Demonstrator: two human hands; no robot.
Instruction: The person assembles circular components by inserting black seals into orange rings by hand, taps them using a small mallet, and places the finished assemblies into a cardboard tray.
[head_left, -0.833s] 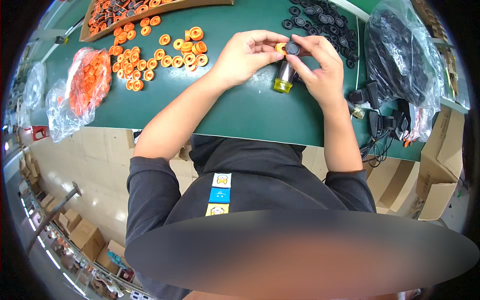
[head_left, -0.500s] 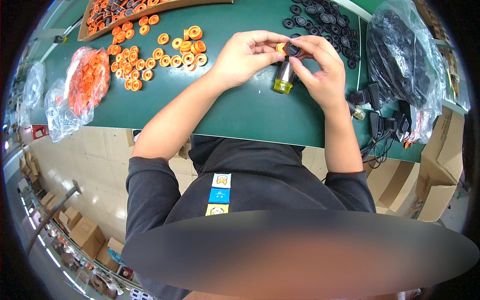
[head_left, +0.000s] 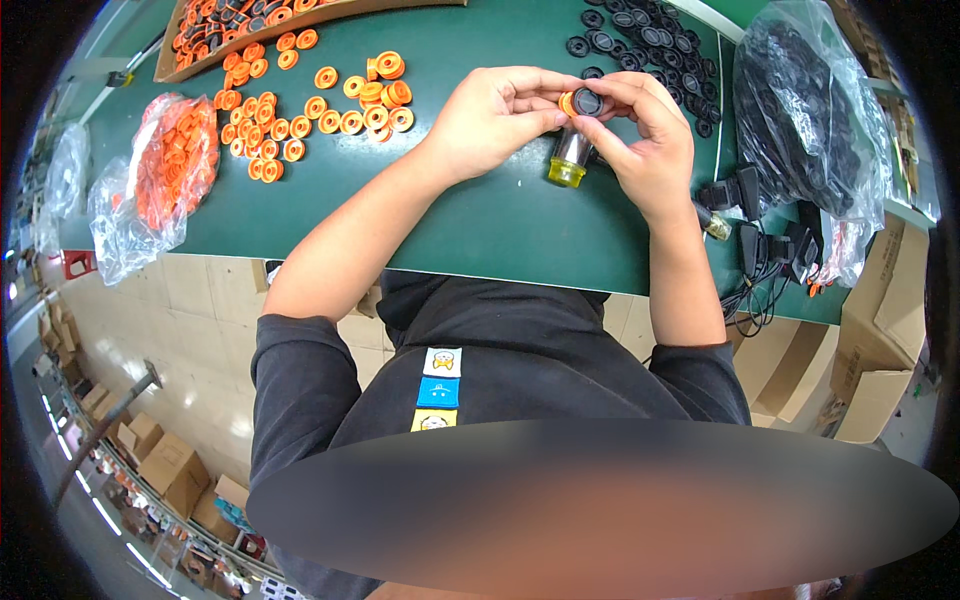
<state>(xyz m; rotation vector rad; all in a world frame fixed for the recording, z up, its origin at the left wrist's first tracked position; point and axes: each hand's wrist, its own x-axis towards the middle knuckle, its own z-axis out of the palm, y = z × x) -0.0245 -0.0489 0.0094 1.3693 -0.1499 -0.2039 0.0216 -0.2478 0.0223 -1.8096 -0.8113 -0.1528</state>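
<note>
Over the green table, my two hands are close together. My left hand (head_left: 485, 122) pinches a small orange spool-shaped wheel (head_left: 567, 103) between thumb and fingers. With thumb and fingertips my right hand (head_left: 648, 140) grips a round black cap (head_left: 587, 101), which sits against the wheel's right side. The cap's face is turned up; whether the two are joined I cannot tell. Just below the fingers is a dark cylinder with a clear yellow end (head_left: 567, 170), its top partly hidden by my hands.
Loose orange wheels (head_left: 378, 95) lie to the left, near a clear bag of orange parts (head_left: 180, 160). A cardboard tray (head_left: 330, 14) holds orange and black pieces. Black caps (head_left: 660, 40) are scattered at the far right, beside a bag of black parts (head_left: 805, 110) and black cables (head_left: 765, 265).
The black cap has tilted so its round face shows more. Both hands have shifted very slightly, still holding the same two pieces.
</note>
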